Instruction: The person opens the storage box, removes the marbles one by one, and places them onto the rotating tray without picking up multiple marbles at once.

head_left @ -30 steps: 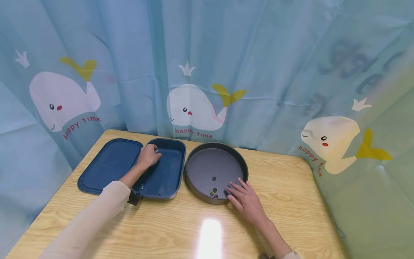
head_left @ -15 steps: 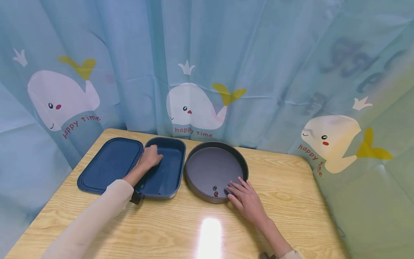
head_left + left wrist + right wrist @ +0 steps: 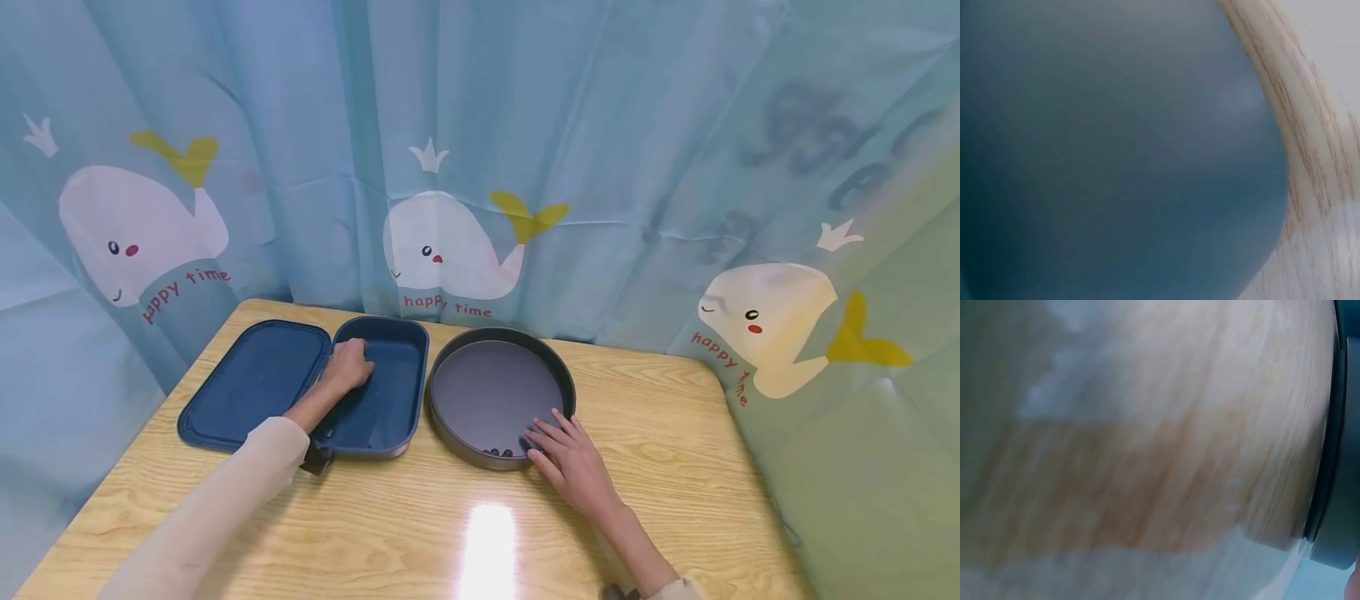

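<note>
In the head view, my left hand (image 3: 347, 365) reaches down into the blue rectangular container (image 3: 390, 392). Its fingertips are hidden behind the back of the hand, so whether they pinch anything cannot be seen. A small glassy ball (image 3: 328, 432) lies near the container's front left corner. To the right stands a dark round pan (image 3: 495, 383), with several small dark balls (image 3: 507, 453) against its near wall. My right hand (image 3: 573, 467) rests on the pan's near right rim, fingers spread and fairly straight.
A flat blue lid (image 3: 255, 383) lies left of the container on the wooden table (image 3: 645, 433). Behind the table hangs a blue curtain (image 3: 637, 125) with whale prints. Blurred blue surface (image 3: 1135, 150) fills most of the left wrist view.
The small balls in the round pan have rolled toward its near wall and gathered there. My left hand has dipped slightly, its fingertips going out of sight. My right hand stays on the rim.
</note>
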`<state>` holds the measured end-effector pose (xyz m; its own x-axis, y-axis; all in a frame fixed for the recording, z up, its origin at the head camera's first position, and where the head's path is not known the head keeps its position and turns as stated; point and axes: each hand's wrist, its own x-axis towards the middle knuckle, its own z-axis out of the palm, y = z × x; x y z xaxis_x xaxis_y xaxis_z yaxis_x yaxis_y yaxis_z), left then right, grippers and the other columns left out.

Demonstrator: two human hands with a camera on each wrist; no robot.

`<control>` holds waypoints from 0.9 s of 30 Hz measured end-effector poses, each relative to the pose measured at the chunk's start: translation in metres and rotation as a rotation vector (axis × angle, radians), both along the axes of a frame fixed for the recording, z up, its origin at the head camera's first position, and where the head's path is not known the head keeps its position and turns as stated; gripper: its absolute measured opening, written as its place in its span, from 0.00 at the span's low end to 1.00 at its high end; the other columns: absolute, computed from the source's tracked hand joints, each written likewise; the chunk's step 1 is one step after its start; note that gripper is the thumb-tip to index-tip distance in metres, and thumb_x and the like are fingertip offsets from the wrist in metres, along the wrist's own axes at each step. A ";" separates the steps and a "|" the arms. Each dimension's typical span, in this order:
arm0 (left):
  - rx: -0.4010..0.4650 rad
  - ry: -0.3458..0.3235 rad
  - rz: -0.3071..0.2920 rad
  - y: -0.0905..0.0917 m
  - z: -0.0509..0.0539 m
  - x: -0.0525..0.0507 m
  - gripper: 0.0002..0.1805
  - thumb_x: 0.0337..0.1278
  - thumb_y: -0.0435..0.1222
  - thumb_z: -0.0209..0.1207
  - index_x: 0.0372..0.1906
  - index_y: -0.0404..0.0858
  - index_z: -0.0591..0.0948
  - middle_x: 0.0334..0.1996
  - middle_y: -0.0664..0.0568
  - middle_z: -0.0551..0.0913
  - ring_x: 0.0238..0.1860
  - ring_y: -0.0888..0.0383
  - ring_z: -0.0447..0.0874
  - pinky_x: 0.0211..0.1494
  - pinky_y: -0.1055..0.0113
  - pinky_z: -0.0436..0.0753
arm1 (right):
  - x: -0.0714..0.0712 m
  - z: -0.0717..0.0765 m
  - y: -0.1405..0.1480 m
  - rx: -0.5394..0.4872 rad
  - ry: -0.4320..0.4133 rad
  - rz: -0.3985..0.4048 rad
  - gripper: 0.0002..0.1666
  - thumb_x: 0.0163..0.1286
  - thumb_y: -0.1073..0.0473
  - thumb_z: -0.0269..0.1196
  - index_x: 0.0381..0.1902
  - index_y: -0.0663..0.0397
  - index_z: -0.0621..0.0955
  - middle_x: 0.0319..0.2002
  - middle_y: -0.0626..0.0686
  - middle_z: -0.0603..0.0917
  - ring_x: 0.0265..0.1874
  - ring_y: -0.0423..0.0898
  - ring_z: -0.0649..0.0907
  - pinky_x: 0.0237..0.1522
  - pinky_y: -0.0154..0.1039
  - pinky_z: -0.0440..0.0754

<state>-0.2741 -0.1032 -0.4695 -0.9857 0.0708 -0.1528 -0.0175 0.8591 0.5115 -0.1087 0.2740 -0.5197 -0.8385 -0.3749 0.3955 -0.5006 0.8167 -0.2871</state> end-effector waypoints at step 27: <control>0.085 0.086 -0.068 -0.005 -0.002 0.004 0.07 0.63 0.25 0.58 0.39 0.27 0.85 0.38 0.38 0.85 0.37 0.46 0.82 0.48 0.50 0.81 | -0.002 -0.002 0.001 0.021 -0.022 -0.006 0.19 0.72 0.49 0.63 0.56 0.49 0.86 0.61 0.53 0.81 0.70 0.58 0.68 0.69 0.62 0.58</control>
